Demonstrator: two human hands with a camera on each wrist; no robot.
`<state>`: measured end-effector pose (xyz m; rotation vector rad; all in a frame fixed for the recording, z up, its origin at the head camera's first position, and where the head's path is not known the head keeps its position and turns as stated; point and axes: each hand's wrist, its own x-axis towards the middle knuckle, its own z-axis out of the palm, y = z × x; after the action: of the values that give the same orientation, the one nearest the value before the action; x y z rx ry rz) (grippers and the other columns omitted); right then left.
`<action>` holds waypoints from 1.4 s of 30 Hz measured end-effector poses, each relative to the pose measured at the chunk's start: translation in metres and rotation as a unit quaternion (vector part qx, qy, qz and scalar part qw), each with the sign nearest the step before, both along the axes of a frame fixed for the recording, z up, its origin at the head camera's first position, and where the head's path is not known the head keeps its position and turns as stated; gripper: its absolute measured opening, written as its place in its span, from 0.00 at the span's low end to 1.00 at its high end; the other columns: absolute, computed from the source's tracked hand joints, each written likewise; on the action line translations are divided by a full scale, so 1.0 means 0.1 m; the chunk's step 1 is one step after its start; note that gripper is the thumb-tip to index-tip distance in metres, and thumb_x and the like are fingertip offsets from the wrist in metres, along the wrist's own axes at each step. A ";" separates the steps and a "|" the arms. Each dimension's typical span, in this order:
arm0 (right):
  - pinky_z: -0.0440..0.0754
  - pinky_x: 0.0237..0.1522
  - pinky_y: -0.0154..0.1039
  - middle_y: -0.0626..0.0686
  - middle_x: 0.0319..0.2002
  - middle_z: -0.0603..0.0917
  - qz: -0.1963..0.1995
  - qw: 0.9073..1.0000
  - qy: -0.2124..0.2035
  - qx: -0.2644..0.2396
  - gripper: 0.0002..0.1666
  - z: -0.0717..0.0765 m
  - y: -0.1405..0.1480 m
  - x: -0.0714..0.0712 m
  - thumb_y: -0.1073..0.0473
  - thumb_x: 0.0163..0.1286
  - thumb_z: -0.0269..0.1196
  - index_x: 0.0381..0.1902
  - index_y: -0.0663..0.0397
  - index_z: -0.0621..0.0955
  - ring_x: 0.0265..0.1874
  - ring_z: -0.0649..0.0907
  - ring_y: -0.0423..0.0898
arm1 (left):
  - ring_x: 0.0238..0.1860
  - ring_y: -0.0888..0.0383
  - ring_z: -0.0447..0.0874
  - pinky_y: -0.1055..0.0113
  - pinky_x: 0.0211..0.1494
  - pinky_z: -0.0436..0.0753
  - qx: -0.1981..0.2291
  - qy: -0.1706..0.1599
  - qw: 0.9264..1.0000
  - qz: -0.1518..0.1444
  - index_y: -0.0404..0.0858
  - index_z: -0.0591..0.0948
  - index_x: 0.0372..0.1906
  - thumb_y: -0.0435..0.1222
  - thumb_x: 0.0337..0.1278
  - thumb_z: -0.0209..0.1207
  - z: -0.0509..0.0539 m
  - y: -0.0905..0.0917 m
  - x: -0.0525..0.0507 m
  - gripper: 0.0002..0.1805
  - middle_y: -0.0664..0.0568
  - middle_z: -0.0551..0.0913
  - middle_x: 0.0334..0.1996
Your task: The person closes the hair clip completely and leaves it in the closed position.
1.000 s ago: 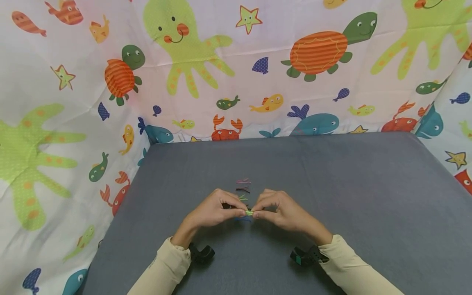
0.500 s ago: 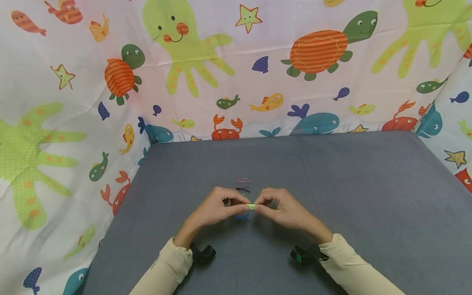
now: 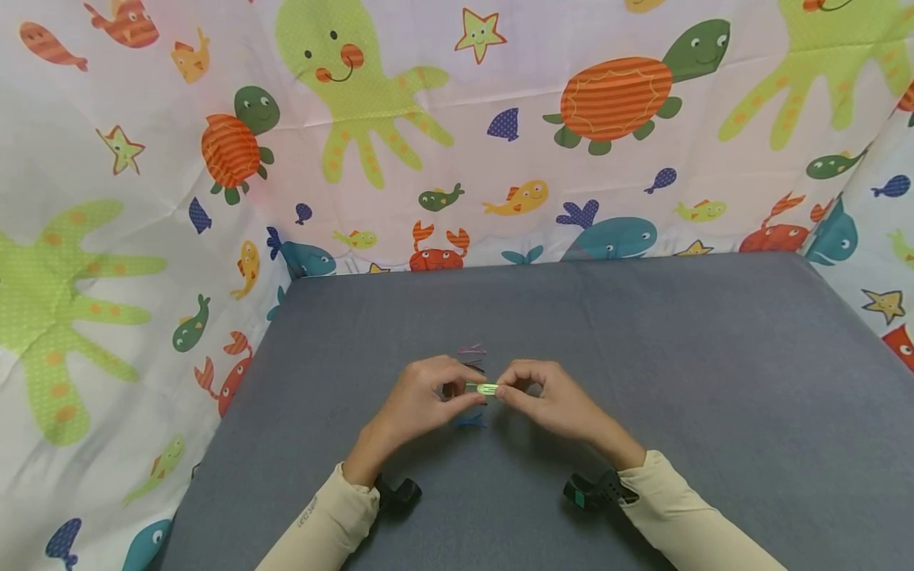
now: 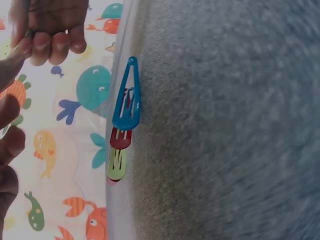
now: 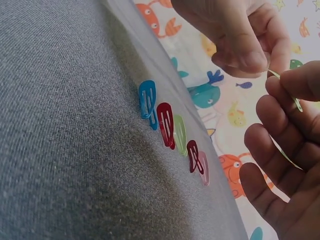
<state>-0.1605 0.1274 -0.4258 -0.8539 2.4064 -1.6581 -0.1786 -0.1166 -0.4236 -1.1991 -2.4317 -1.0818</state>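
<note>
A light green snap hair clip (image 3: 488,389) hangs above the table between both hands. My right hand (image 3: 553,396) pinches its right end between thumb and fingers. The thumb and forefinger of my left hand (image 3: 424,392) close about its left end, above and below; the exact contact is small and partly hidden. Seen from the right wrist, the clip (image 5: 285,90) shows edge-on, reaching from the right fingers (image 5: 270,110) to the left thumb (image 5: 252,60).
Below the hands lies a row of hair clips: a blue pair (image 5: 147,100), red (image 5: 165,125), green (image 5: 180,134), dark red (image 5: 193,156) and pink (image 5: 203,167). A grey cloth (image 3: 643,333) covers the table. A sea-animal curtain (image 3: 500,143) rises behind and at the sides.
Both hands have lifted the green hair clip slightly away from the person. The left thumb and forefinger have spread a little, and more of the clip's face shows.
</note>
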 end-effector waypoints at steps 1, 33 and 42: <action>0.78 0.44 0.43 0.59 0.35 0.85 0.000 1.000 -0.001 -0.001 0.07 0.00 0.00 0.00 0.58 0.75 0.62 0.37 0.45 0.86 0.33 0.81 0.39 | 0.27 0.64 0.76 0.69 0.31 0.78 -0.010 0.022 1.000 0.008 0.46 0.89 0.43 0.39 0.55 0.74 0.00 0.01 0.00 0.10 0.61 0.80 0.24; 0.83 0.38 0.43 0.43 0.33 0.84 -0.058 0.990 0.128 0.014 0.07 -0.02 0.08 -0.04 0.64 0.67 0.70 0.40 0.46 0.87 0.32 0.81 0.36 | 0.27 0.63 0.74 0.72 0.32 0.74 -0.012 0.040 0.997 0.069 0.50 0.89 0.37 0.40 0.56 0.71 -0.05 0.13 -0.02 0.04 0.62 0.78 0.23; 0.83 0.35 0.40 0.43 0.34 0.84 -0.066 0.975 0.202 0.061 0.08 -0.06 0.15 -0.11 0.65 0.66 0.71 0.41 0.50 0.88 0.31 0.79 0.34 | 0.26 0.61 0.74 0.71 0.31 0.72 -0.039 -0.011 0.994 0.102 0.51 0.89 0.37 0.42 0.58 0.71 -0.02 0.24 -0.05 0.04 0.61 0.78 0.22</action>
<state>-0.1719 0.1423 -0.4318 -1.1258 2.8543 -1.4731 -0.1840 -0.0928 -0.4255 -0.9389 -2.5677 -0.9552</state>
